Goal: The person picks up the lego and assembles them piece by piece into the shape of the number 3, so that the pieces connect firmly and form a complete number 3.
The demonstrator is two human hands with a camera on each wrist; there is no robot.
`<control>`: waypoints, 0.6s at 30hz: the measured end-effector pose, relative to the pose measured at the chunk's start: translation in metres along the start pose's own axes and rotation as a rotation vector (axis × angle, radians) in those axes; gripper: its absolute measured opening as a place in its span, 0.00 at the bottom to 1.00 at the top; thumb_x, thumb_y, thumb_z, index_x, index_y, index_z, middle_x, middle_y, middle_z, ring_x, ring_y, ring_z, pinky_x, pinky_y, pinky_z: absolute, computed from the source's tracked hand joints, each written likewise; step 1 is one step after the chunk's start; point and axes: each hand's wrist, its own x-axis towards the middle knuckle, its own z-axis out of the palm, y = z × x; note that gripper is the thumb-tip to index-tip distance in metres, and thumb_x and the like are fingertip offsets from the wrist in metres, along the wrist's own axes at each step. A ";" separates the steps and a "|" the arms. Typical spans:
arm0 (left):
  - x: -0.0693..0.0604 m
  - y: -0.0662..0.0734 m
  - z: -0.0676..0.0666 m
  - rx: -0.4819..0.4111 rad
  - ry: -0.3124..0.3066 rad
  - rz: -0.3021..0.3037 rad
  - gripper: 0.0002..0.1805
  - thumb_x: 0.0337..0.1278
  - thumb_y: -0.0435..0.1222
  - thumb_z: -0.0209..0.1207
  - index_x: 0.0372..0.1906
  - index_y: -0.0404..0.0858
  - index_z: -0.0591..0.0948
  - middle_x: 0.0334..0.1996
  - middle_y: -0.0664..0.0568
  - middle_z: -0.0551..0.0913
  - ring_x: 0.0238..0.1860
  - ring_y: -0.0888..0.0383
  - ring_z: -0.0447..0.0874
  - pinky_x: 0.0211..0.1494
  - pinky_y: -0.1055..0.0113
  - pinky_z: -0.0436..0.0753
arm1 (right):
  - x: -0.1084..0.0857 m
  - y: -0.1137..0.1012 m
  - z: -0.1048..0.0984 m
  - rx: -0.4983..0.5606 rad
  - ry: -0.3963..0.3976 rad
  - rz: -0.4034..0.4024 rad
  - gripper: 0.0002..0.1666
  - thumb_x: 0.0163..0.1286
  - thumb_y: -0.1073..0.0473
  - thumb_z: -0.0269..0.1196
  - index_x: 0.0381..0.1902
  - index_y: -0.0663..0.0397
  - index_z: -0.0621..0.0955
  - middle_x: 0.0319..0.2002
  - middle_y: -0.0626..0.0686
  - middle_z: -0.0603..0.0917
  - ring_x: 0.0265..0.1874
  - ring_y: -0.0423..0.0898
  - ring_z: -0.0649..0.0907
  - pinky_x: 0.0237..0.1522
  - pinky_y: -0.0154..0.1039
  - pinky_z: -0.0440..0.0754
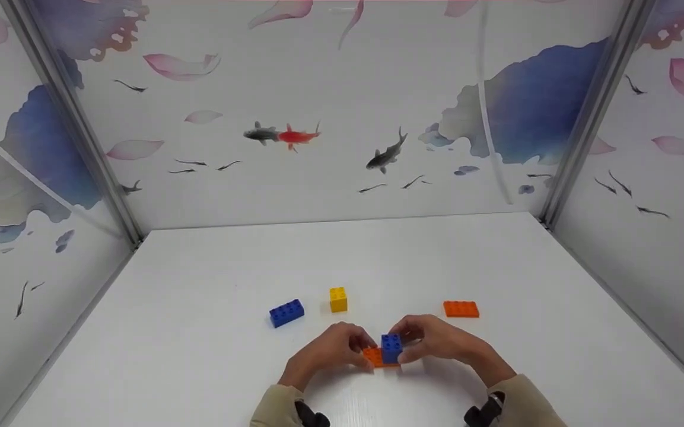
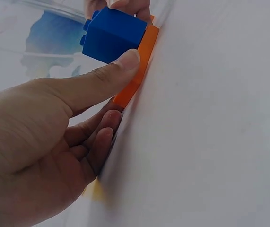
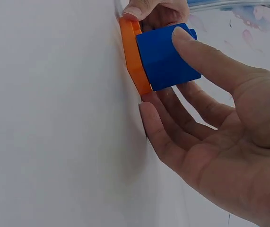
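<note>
Well short of the surface's (image 1: 199, 279) back edge, the left hand (image 1: 334, 346) pinches one orange plate (image 1: 372, 356) of two, the right hand (image 1: 439, 339) grips one blue brick (image 1: 391, 351) of two — standing on that plate — with one yellow brick (image 1: 339, 301) nearer that edge.

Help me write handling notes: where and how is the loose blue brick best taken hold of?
Probably pinch the loose blue brick at the middle of its two long sides, from above: it lies studs up, slanted and longer than wide, with a gap before the yellow brick that should leave finger room. The left hand is nearer.
</note>
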 end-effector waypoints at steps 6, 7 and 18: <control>-0.004 0.004 -0.009 -0.001 0.000 0.030 0.16 0.52 0.37 0.73 0.48 0.45 0.87 0.40 0.57 0.86 0.41 0.61 0.80 0.53 0.64 0.83 | 0.001 -0.002 0.001 0.010 0.005 0.019 0.23 0.60 0.57 0.74 0.52 0.52 0.80 0.50 0.50 0.84 0.51 0.47 0.82 0.63 0.51 0.80; -0.006 0.005 -0.011 0.001 0.008 0.035 0.16 0.53 0.38 0.73 0.49 0.45 0.87 0.42 0.56 0.86 0.42 0.61 0.80 0.54 0.62 0.84 | 0.001 -0.002 0.001 0.011 0.006 0.021 0.23 0.60 0.57 0.74 0.51 0.52 0.80 0.50 0.50 0.85 0.51 0.47 0.82 0.63 0.50 0.80; -0.020 0.002 -0.043 0.001 0.176 0.153 0.17 0.59 0.40 0.69 0.52 0.39 0.85 0.50 0.44 0.87 0.45 0.56 0.83 0.52 0.61 0.84 | 0.000 -0.002 0.003 -0.008 0.017 0.031 0.23 0.60 0.58 0.74 0.51 0.52 0.80 0.51 0.49 0.84 0.50 0.46 0.82 0.62 0.50 0.81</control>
